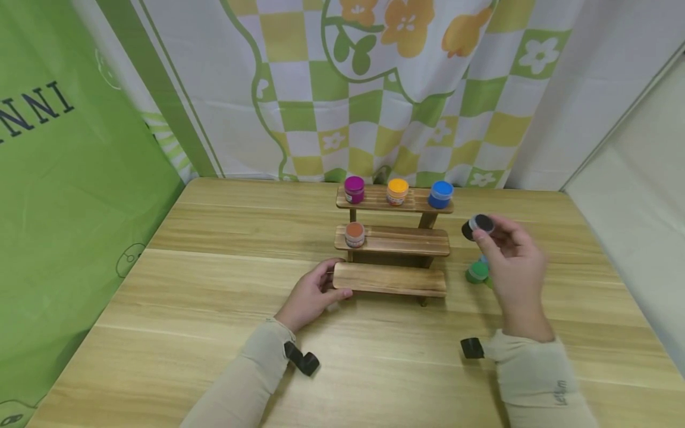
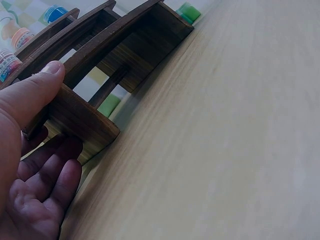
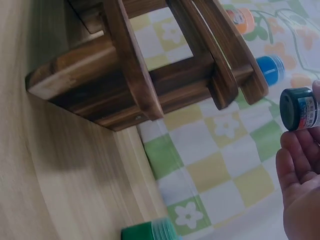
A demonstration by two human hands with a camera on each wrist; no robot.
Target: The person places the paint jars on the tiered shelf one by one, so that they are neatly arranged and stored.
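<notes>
A three-tier wooden stand (image 1: pixel 393 278) occupies the middle of the table. My left hand (image 1: pixel 316 294) grips the left end of its lowest tier, thumb at the front and fingers round behind the leg. To the right of the stand, my right hand (image 1: pixel 519 267) pinches a small black paint jar (image 1: pixel 471 227) between thumb and fingers, raised above the table. On the top tier are a purple jar (image 1: pixel 354 189), an orange jar (image 1: pixel 398 192) and a blue jar (image 1: pixel 441 194). One brown jar (image 1: pixel 355 235) sits at the left of the middle tier.
A green jar (image 1: pixel 477 272) stands on the table (image 1: pixel 214 285) right of the stand, with light blue and light green bits partly hidden behind my right hand. A patterned curtain (image 1: pixel 299 107) hangs along the back, and a green cloth (image 1: pixel 69 178) borders the left side.
</notes>
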